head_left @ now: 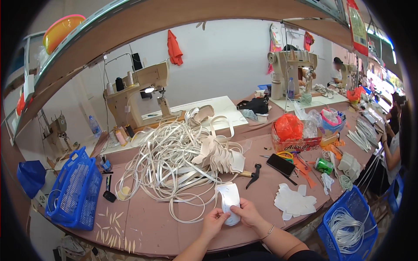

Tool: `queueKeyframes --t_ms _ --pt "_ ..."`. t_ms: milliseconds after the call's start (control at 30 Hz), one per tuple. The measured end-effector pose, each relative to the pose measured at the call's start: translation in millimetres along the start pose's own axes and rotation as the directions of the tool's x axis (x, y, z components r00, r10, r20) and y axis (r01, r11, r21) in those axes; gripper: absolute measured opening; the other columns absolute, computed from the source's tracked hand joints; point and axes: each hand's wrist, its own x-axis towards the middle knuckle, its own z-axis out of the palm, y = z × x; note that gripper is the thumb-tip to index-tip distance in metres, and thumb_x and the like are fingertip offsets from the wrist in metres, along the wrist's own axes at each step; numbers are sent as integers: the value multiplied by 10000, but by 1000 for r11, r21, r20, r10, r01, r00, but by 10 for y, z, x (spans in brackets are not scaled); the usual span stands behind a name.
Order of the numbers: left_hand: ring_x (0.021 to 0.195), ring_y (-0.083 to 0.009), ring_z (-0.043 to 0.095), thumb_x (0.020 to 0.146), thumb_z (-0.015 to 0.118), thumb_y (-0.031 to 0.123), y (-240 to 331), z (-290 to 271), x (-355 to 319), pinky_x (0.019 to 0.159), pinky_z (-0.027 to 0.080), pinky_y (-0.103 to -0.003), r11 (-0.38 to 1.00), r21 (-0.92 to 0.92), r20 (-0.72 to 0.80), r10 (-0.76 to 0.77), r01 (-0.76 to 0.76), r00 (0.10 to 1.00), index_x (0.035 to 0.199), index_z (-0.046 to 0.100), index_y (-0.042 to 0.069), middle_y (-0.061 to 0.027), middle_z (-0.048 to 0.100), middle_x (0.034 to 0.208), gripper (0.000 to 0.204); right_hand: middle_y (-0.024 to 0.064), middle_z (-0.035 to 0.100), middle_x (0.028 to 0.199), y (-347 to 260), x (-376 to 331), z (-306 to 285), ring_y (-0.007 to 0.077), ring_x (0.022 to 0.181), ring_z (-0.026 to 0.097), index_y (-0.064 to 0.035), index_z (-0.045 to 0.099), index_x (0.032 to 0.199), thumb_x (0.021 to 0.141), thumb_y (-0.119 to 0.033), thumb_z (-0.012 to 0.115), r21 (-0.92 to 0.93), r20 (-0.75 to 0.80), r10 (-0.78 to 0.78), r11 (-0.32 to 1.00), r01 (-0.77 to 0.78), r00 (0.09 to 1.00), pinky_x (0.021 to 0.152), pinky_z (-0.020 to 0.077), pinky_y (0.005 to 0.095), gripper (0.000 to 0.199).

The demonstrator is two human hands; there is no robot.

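Observation:
Near the front edge of the table, my left hand (214, 223) and my right hand (247, 213) both grip a white cut piece (229, 195), smooth and leather-like, held upright. My thumbs press on its lower part, with the fingers curled behind it. Just beyond lies a big tangle of white strips (159, 154). A row of overlapping cream cut pieces (222, 157) rests against the tangle's right side. To the right of my hands is a loose pile of flat white cut pieces (295, 201). A hammer-like tool (254, 176) with a dark head lies beyond my right hand.
A blue basket (76, 191) stands at the left, near small pale slivers (114, 228). Right of the hammer-like tool are a black phone (281, 165), scissors (285, 155) and a green can (323, 165). Another blue basket (324, 230) holds white cord. Sewing machines (137, 93) stand behind; people work far right.

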Motion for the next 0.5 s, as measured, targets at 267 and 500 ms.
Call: queueKeyframes --t_ms 267,500 --pt "704 -68 546 815 624 79 -69 -23 -46 633 441 -187 994 110 41 -33 28 999 835 573 16 -31 604 775 83 74 613 947 -22 5 -45 128 818 587 14 558 1038 823 -50 590 145 -90 -60 987 73 994 729 486 270 227" --pt "682 -55 553 811 639 121 -173 -28 -61 623 436 -173 986 64 84 -161 156 983 845 598 19 -16 614 756 115 70 614 945 -4 -37 -230 138 832 586 7 567 1025 831 -52 579 100 -136 -76 991 90 988 749 481 280 203"
